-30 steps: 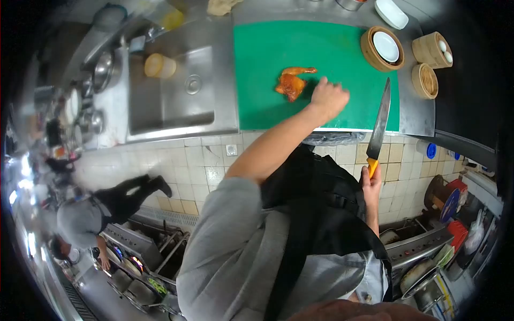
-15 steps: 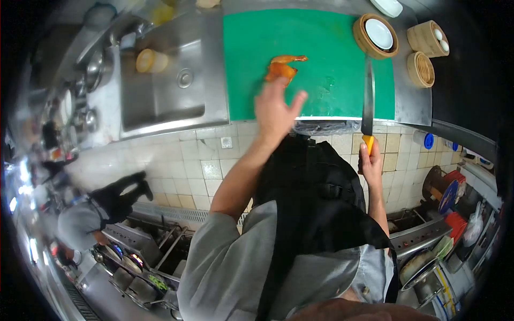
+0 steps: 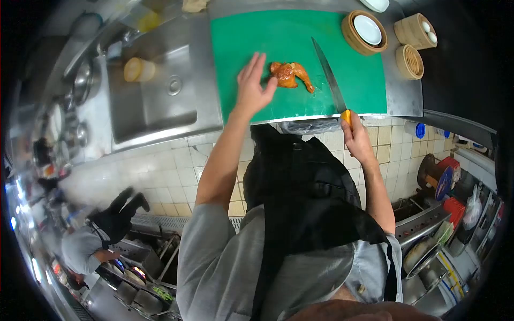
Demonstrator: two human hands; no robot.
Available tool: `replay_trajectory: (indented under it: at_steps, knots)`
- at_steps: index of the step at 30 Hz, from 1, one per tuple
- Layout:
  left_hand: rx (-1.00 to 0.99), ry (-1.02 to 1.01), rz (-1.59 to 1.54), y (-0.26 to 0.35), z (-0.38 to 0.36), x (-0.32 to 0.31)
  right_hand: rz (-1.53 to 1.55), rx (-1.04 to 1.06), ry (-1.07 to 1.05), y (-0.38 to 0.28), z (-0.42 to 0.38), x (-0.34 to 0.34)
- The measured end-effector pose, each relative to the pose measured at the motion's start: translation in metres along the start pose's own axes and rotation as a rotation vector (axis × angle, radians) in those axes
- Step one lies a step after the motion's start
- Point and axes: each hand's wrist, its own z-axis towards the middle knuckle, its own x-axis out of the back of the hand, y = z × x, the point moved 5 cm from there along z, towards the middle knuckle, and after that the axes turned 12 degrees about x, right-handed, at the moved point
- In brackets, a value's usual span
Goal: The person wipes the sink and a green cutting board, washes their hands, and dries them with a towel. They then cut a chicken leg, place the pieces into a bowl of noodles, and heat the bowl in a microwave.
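Observation:
A browned roast chicken leg (image 3: 289,75) lies on the green cutting board (image 3: 257,32), its drumstick end pointing right and toward me. Just left of the meat is my left hand (image 3: 254,88), fingers stretched out and the thumb close by the chicken's left edge; nothing is in it. My right hand (image 3: 356,140) is wrapped round the yellow handle of a long knife (image 3: 330,75) at the board's near edge. The blade slants up and left over the board, to the right of the chicken.
A bamboo steamer (image 3: 349,35) with a white dish (image 3: 368,29) stands on the board's far right corner. Smaller bamboo baskets (image 3: 409,61) are beyond it, one holding eggs. At left is a steel sink (image 3: 155,115) with a plastic tub (image 3: 138,69). Another person (image 3: 88,243) works at stoves behind.
The chicken leg has turned, its drumstick now pointing toward me. My left hand has moved off it to the left. The knife has swung left and further over the board.

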Motion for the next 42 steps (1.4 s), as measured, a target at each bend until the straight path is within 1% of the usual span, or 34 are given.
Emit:
replay_trajectory:
  at_steps: [1,2,4,5,7,8,12,14,17,20,22,24,28,29,32,33,35,37,39,42]
  knots:
    - [0.005,0.076,0.013,-0.005,-0.005,0.001,0.003,0.038,0.02,-0.01,-0.002,0.001]
    - [0.006,0.067,0.007,-0.008,-0.01,-0.005,0.0,0.027,0.021,-0.015,-0.005,0.0]
    - [0.051,0.09,-0.054,-0.004,-0.014,-0.008,-0.056,0.187,0.083,-0.035,-0.006,-0.002]
    - [0.052,0.085,-0.059,-0.004,-0.013,-0.014,-0.06,0.182,0.083,-0.039,-0.007,-0.006]
    - [-0.046,0.136,-0.047,0.0,-0.009,-0.021,-0.062,0.258,0.04,-0.052,-0.008,-0.016]
    - [-0.042,0.134,-0.05,-0.001,-0.008,-0.026,-0.07,0.289,0.021,-0.058,-0.007,-0.02]
    - [-0.041,0.11,-0.009,0.008,-0.002,-0.035,-0.088,0.298,-0.021,-0.063,-0.002,-0.032]
    - [-0.028,0.087,0.01,0.008,0.001,-0.039,-0.074,0.248,-0.057,-0.061,0.001,-0.038]
    - [-0.042,0.058,0.04,0.009,0.006,-0.047,-0.051,0.245,-0.075,-0.064,0.01,-0.044]
    - [-0.049,0.08,0.06,0.011,0.005,-0.051,-0.04,0.216,-0.127,-0.049,0.032,-0.062]
    - [-0.06,0.128,0.152,0.009,0.005,-0.049,-0.036,0.212,-0.143,-0.052,0.046,-0.063]
    - [-0.061,0.125,0.135,0.009,0.005,-0.049,-0.018,0.219,-0.152,-0.057,0.046,-0.057]
    - [-0.063,0.117,0.056,0.005,0.005,-0.046,-0.065,0.173,-0.172,-0.045,0.027,-0.052]
    - [-0.06,0.115,0.056,0.003,0.004,-0.043,-0.063,0.182,-0.152,-0.047,0.025,-0.05]
    - [0.058,0.206,-0.378,-0.006,-0.001,-0.027,-0.056,0.209,-0.107,-0.055,0.025,-0.045]
    - [0.055,0.203,-0.376,-0.006,0.0,-0.027,-0.054,0.223,-0.079,-0.06,0.025,-0.043]
    - [-0.089,0.25,-0.279,-0.001,-0.002,-0.027,-0.062,0.234,-0.07,-0.071,0.025,-0.039]
    - [-0.092,0.258,-0.278,-0.003,-0.001,-0.031,-0.072,0.248,-0.065,-0.07,0.022,-0.04]
    - [-0.092,0.268,-0.275,-0.003,-0.001,-0.033,-0.047,0.194,-0.108,-0.055,0.016,-0.049]
    - [-0.096,0.269,-0.217,-0.001,0.001,-0.033,-0.057,0.211,-0.105,-0.051,0.014,-0.054]
